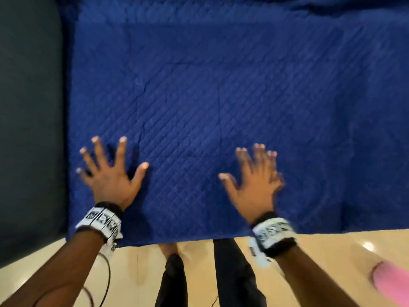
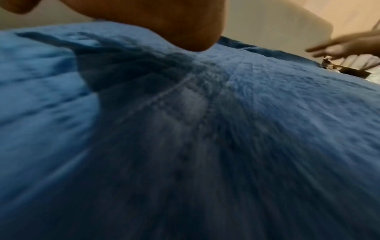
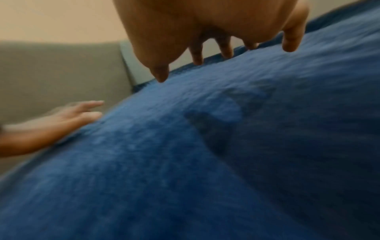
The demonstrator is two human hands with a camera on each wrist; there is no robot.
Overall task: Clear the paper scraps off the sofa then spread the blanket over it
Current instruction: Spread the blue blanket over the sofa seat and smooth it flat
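A dark blue quilted blanket [image 1: 210,107] lies spread flat over the sofa seat and up its back. My left hand [image 1: 110,171] rests palm down on the blanket's near left part with fingers splayed straight. My right hand [image 1: 254,180], blurred, lies palm down on the blanket to the right, fingers straight. Neither hand holds anything. In the left wrist view the blanket [image 2: 185,129] fills the frame under my palm. In the right wrist view my right hand's fingertips [image 3: 161,76] hover at the blanket [image 3: 226,146]. No paper scraps are in view.
The sofa's dark grey arm [image 1: 28,129] stands at the left of the blanket. The blanket's near edge hangs over a shiny beige floor [image 1: 321,247]. My legs in dark trousers [image 1: 232,273] stand at that edge. A pink object [image 1: 391,282] lies on the floor at right.
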